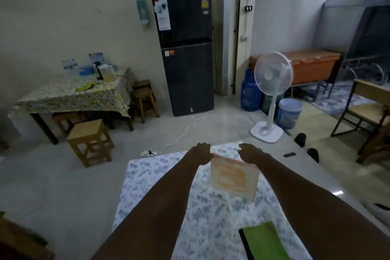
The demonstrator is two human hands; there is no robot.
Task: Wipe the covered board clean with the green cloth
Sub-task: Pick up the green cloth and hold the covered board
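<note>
A board point(234, 177) smeared with orange streaks stands tilted on edge on the floral-covered table point(160, 175). My left hand point(201, 153) grips its top left corner and my right hand point(250, 152) grips its top right corner. The green cloth point(263, 240) lies folded near the table's front edge, close to my right forearm, with a dark strip along its left side.
A white fan point(272, 95) stands on the floor ahead to the right, next to a blue gas cylinder point(250, 91) and a bucket point(289, 113). A black fridge point(183, 48) is straight ahead. Wooden stools point(89, 141) and a second covered table point(71, 95) are on the left.
</note>
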